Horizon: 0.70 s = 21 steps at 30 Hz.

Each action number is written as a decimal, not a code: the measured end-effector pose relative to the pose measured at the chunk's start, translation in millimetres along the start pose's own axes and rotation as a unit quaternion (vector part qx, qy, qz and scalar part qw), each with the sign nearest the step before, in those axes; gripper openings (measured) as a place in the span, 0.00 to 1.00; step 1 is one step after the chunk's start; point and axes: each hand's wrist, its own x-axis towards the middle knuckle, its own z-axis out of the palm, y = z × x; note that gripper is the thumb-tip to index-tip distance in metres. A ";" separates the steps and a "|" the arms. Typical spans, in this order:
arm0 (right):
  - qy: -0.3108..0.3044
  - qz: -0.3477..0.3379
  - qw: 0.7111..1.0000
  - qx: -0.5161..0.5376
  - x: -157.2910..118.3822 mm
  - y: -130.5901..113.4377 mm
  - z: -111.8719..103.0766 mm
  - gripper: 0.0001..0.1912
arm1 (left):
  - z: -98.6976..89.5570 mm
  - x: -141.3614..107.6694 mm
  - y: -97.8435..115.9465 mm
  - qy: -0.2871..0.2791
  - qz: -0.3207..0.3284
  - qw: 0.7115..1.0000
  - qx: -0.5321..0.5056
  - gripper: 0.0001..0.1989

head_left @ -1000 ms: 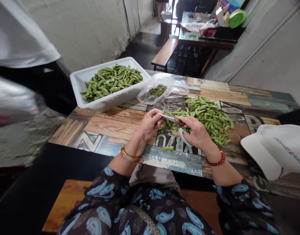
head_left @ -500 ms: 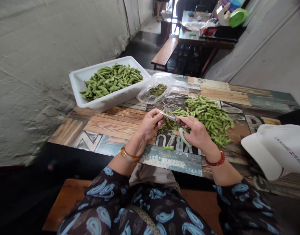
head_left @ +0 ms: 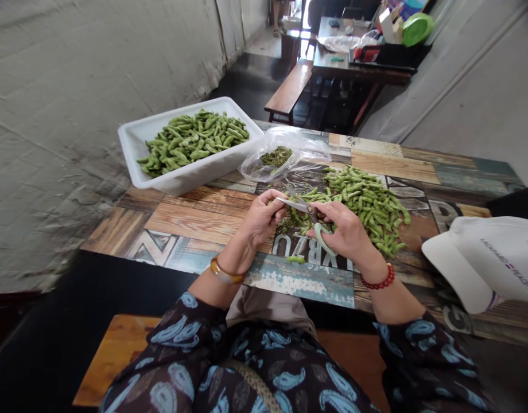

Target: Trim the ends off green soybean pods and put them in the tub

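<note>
My right hand (head_left: 344, 229) grips green-handled scissors (head_left: 324, 238), their blades pointing left to the fingertips of my left hand (head_left: 264, 217). The left fingers are pinched together at the blade tips; whatever they hold is too small to make out. Beyond and right of my hands lies a heap of green pods (head_left: 367, 206) on the table (head_left: 195, 223). One loose pod (head_left: 295, 260) lies near the front edge, below the scissors. A clear plastic bag (head_left: 257, 166) with green trimmings (head_left: 278, 156) sits behind my hands.
A white tub (head_left: 195, 175) full of pods stands at the back left, near the wall. A white cap (head_left: 483, 258) lies at the right. Farther off are a wooden bench (head_left: 290, 89) and another table (head_left: 328, 63) bearing a green lid-like object (head_left: 418, 30).
The view has shifted very slightly. My hands and the scissors keep nearly the same pose, with no clear change in what they hold.
</note>
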 end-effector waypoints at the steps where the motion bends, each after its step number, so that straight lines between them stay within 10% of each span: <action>1: -0.001 0.000 1.000 0.002 -0.1 -0.1 -0.1 0.29 | 0.2 -0.3 0.1 -0.001 -0.002 1.000 0.001 0.19; 21: -0.022 0.003 1.000 0.019 0.1 -0.8 -0.1 0.29 | 2.0 -3.3 -4.0 -0.004 -0.009 0.998 0.069 0.19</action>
